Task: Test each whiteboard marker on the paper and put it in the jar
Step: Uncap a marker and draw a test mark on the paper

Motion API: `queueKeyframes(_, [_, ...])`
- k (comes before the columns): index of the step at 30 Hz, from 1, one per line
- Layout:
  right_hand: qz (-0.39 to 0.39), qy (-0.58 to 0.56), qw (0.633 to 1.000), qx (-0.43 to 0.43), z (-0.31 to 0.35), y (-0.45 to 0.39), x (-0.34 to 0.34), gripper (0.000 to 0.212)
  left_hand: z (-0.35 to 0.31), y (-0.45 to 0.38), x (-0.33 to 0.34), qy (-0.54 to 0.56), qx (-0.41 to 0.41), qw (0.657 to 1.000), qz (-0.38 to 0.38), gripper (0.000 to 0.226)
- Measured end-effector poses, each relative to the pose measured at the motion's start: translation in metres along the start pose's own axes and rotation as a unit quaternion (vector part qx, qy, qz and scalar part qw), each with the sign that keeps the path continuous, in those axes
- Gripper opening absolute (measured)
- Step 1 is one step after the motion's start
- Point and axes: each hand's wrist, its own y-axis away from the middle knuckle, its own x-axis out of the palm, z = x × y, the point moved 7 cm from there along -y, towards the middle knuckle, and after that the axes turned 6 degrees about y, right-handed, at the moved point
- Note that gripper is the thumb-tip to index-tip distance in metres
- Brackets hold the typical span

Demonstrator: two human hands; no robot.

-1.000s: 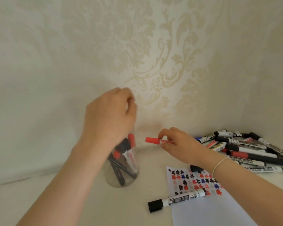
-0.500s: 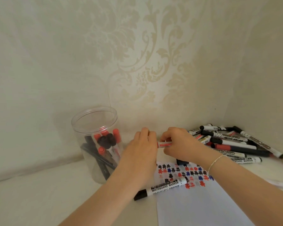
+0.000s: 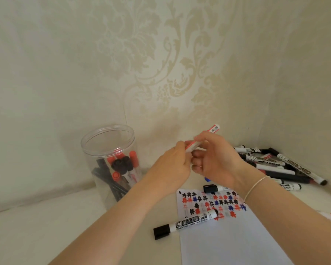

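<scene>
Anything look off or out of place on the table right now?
Mostly normal. One black-capped marker lies loose, straddling the paper's left edge, apart from the pile in the corner. Another black-capped marker lies at the paper's top edge. The jar stands upright; nothing looks spilled. Both hands grip a red marker.

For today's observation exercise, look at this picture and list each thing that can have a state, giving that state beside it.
Jar: upright, lid off, part filled with markers.
Red marker: held in the air by both hands, tilted.
Left hand: grips the marker's near end.
Right hand: holds the marker's barrel.
Black marker: capped, lying across the paper's edge.
Paper: flat, covered with test marks at the top.
Marker pile: lying loose, capped.
</scene>
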Motion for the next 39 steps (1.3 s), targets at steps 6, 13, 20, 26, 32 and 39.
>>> queueKeyframes(6, [-0.085,0.073,0.986,-0.123,0.012,0.004,-0.004,0.032,-0.006,0.0,-0.001,0.147,0.023,0.989,0.0,0.026])
queueKeyframes(13, [-0.139,0.12,0.968,-0.169,0.021,0.01,-0.001,0.025,-0.004,0.001,0.005,0.324,0.022,0.946,0.015,0.021])
queueKeyframes(20, [-0.059,0.112,0.976,-0.175,0.021,0.009,-0.001,0.033,0.0,0.004,0.011,0.471,-0.039,0.877,0.085,0.021])
queueKeyframes(26, [-0.156,0.049,0.965,-0.203,0.029,0.016,-0.032,0.033,0.011,0.007,0.004,0.296,-0.062,0.952,0.037,0.051])
queueKeyframes(32, [-0.314,0.052,0.915,-0.249,0.025,0.054,-0.087,0.014,0.005,0.007,0.02,0.154,-0.008,0.988,-0.012,0.024])
queueKeyframes(39, [-0.191,0.031,0.962,-0.192,-0.014,0.062,-0.102,0.018,-0.014,0.01,0.07,0.075,0.026,0.991,0.106,0.011])
